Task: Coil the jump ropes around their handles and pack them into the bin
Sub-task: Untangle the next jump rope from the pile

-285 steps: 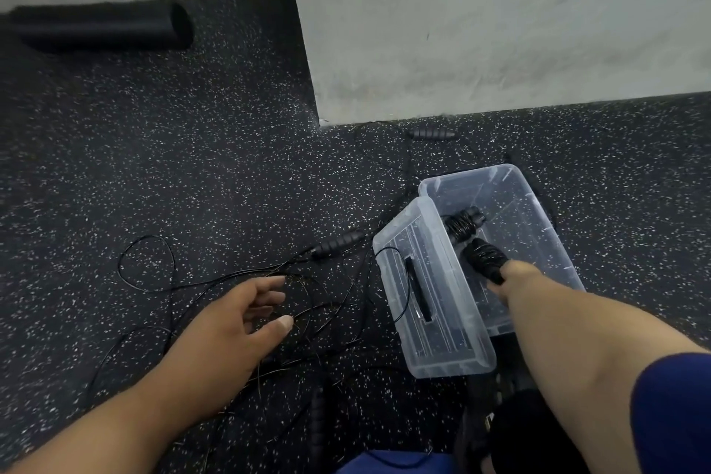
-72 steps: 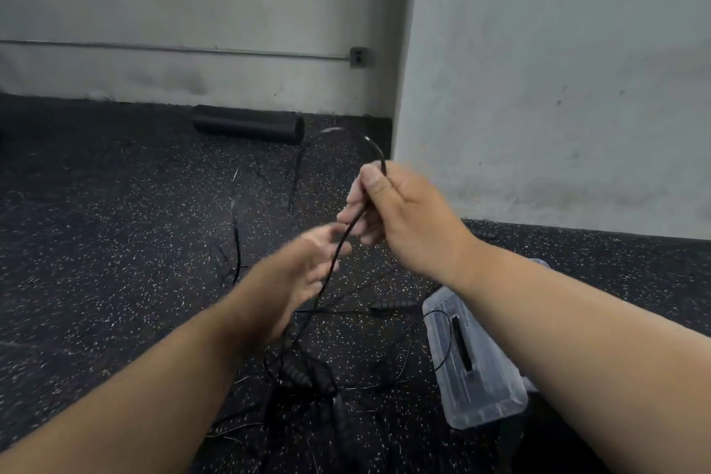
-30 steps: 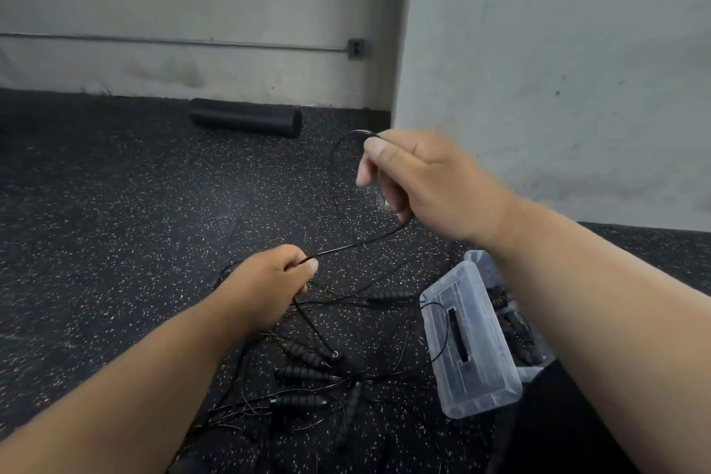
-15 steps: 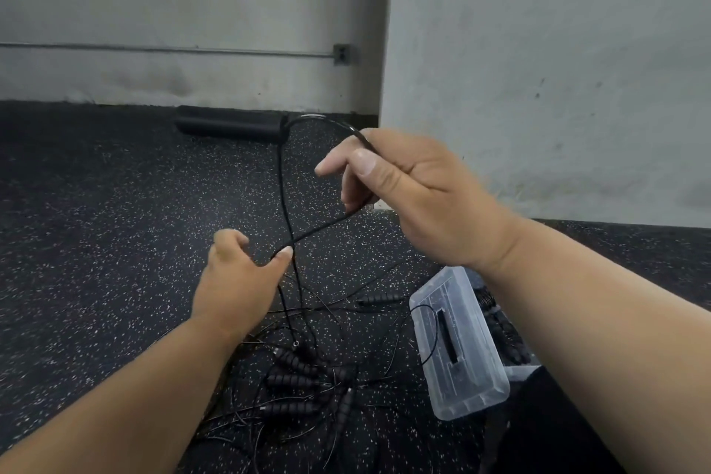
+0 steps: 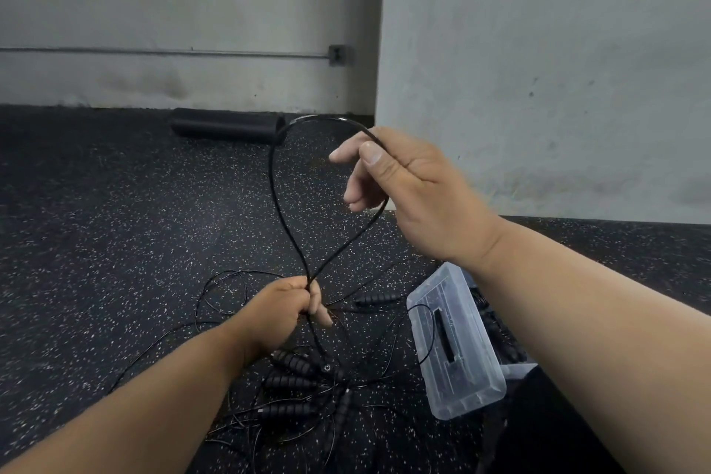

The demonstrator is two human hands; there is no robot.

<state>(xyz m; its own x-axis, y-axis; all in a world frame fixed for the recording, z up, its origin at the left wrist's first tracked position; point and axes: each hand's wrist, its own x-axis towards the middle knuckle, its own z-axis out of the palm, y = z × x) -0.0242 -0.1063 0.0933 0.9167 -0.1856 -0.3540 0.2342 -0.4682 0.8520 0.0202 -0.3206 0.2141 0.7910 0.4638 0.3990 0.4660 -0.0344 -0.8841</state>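
A thin black jump rope cord (image 5: 277, 200) forms a raised loop between my hands. My left hand (image 5: 284, 308) grips the two crossing strands at the bottom of the loop. My right hand (image 5: 404, 185) holds the top of the loop, the cord passing under its thumb. Below on the floor lie several black ribbed handles (image 5: 292, 383) in a tangle of cords. The clear plastic bin (image 5: 511, 354) sits at the right, partly hidden by my right forearm, with its clear lid (image 5: 454, 342) leaning against it.
One more black handle (image 5: 375, 297) lies on the floor left of the lid. A black foam roller (image 5: 227, 126) rests by the far wall. A grey wall corner (image 5: 379, 50) juts out behind my right hand. The floor is speckled black rubber (image 5: 115, 223).
My left hand has dropped lower and closed around the crossing strands. The loop has grown taller, and my right hand has stayed high at its top.
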